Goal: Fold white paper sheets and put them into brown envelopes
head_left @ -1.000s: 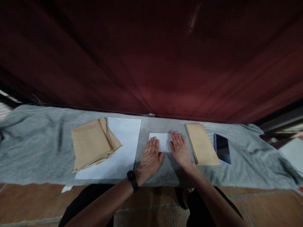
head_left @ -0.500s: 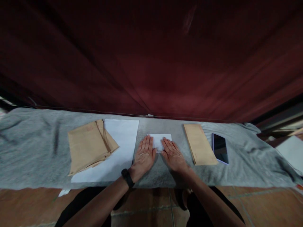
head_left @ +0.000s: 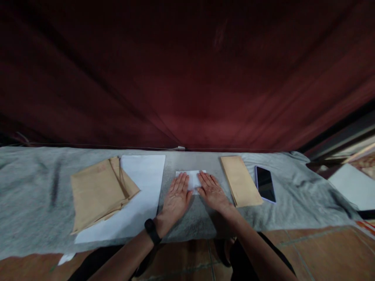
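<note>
A small white piece of paper (head_left: 193, 182), apparently folded, lies flat on the grey cloth in front of me. My left hand (head_left: 176, 195) rests palm down over its left edge, fingers stretched out. Over the right edge lies my right hand (head_left: 213, 190), also flat with fingers extended. Both thumbs point inward near the paper's lower edge, and the middle of the paper shows between the hands. A stack of white sheets (head_left: 146, 191) is just left of my left hand. Beyond my right hand sits a neat pile of brown envelopes (head_left: 241, 181).
Several larger brown envelopes (head_left: 98, 191) lie loosely on the white sheets at the left. A phone (head_left: 265, 184) with a purple edge rests right of the envelope pile. The grey cloth (head_left: 295, 199) covers the bench; a dark red curtain (head_left: 193, 97) hangs behind.
The whole view has shifted and tilted slightly, so things appear lower and further left. Both hands stay flat on the white paper.
</note>
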Tool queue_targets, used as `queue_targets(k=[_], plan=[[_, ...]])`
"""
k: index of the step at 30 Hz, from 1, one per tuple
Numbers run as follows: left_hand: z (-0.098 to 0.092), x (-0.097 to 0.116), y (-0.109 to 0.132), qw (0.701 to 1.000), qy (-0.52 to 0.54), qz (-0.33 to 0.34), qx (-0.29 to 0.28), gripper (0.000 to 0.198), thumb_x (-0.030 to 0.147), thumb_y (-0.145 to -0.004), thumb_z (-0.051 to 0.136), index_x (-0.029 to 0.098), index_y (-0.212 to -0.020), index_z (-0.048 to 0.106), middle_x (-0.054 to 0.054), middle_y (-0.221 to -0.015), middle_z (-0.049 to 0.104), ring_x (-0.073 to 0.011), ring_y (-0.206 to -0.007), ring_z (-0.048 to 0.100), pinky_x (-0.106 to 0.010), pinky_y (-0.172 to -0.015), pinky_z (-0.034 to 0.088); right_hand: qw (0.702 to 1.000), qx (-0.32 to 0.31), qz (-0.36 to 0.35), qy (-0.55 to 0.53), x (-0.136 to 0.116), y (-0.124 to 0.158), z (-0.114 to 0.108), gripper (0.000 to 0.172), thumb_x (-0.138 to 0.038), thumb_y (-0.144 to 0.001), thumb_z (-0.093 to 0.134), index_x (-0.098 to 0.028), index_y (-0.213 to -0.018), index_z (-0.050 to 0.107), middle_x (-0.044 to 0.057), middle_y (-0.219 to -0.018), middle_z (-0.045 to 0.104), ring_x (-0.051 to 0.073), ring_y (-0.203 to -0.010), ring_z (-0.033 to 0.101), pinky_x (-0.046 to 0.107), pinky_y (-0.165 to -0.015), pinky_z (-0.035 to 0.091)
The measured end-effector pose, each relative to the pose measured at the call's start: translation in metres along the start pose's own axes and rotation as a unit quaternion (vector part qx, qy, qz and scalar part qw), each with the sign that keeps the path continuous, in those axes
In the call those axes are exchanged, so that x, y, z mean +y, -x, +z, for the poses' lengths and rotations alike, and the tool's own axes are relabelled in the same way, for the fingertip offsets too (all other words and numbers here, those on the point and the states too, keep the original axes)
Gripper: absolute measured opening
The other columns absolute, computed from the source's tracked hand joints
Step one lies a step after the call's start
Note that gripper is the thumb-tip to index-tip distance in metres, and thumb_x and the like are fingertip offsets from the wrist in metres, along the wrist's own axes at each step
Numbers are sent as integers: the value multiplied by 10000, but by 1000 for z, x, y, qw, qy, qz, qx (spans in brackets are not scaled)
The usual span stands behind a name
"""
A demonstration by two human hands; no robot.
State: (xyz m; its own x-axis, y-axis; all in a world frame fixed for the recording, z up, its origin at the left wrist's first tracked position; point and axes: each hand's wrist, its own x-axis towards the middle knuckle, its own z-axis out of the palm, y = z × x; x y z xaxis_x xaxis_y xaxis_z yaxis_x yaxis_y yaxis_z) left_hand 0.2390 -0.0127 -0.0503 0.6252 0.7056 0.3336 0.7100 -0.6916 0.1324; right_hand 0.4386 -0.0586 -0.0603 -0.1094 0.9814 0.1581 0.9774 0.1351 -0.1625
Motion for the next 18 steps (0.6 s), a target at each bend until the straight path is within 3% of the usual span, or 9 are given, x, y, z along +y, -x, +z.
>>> queue_targets(k=[4,12,18], plan=[[5,10,2,999,21,40,0,568,344,-1016,360,66,-1511,375,-177,-1572,411,-266,-1487,340,-467,-1206,337,1000,19,13,-1,-3,0,-1,553,-393,-1062,338,-174,-1569,324,72,-1624,326,210,-1503,310,430,-1243,230],[20,12,1,1000,-5,-16,4,573,322,-1012,337,68,-1526,358,-200,-1580,387,-279,-1503,300,-475,-1196,349,994,52,90,-34,-21,-6,-12,520,-345,-1067,317,-103,-1514,425,125,-1567,425,233,-1476,367,449,-1236,280],[30,12,3,999,-47,-20,5,581,210,-967,348,63,-1529,363,-198,-1616,316,-289,-1515,263,-462,-1208,332,993,39,-24,-107,-51,-6,-10,526,-349,-1076,283,-130,-1546,369,74,-1602,377,177,-1498,319,389,-1244,315]])
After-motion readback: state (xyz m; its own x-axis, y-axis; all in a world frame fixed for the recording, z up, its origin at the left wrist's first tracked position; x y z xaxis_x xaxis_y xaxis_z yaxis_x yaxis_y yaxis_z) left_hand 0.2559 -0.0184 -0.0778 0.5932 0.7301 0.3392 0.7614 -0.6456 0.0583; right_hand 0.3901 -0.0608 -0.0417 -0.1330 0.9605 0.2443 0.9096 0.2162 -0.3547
